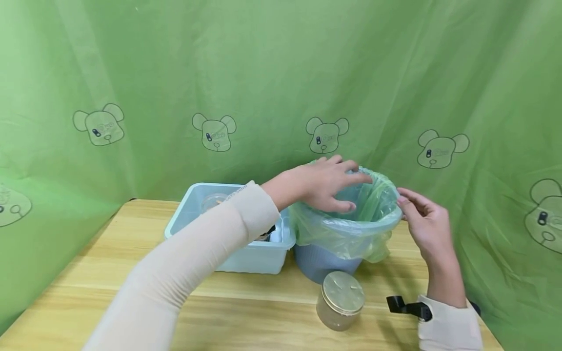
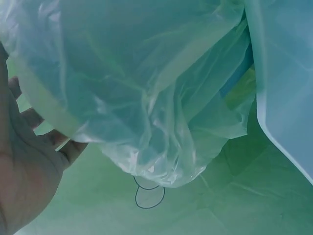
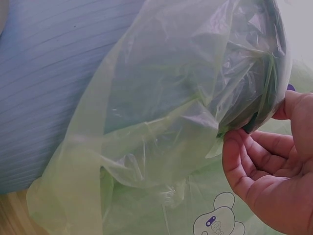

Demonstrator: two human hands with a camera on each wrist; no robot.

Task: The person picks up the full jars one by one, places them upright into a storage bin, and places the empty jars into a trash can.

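A light green trash bag [image 1: 347, 239] lines a blue trash bin [image 1: 313, 261], its edge folded outward over the rim and hanging loosely down the outside. My left hand [image 1: 325, 185] is over the bin's far left rim, fingers spread; in the left wrist view its fingertips are right at the bag-covered edge. On the bin's right side, my right hand [image 1: 428, 219] pinches the bag at the rim, thumb on top and fingers beneath. The right wrist view shows loose folds of bag [image 3: 151, 152] hanging beside those fingers.
A light blue plastic basin [image 1: 252, 261] holding a clear container and other items stands left of the bin, partly behind my left sleeve. A jar with a gold lid [image 1: 342, 292] stands in front of the bin on the wooden table [image 1: 246, 312]. Green curtain [image 1: 272, 73] surrounds the table.
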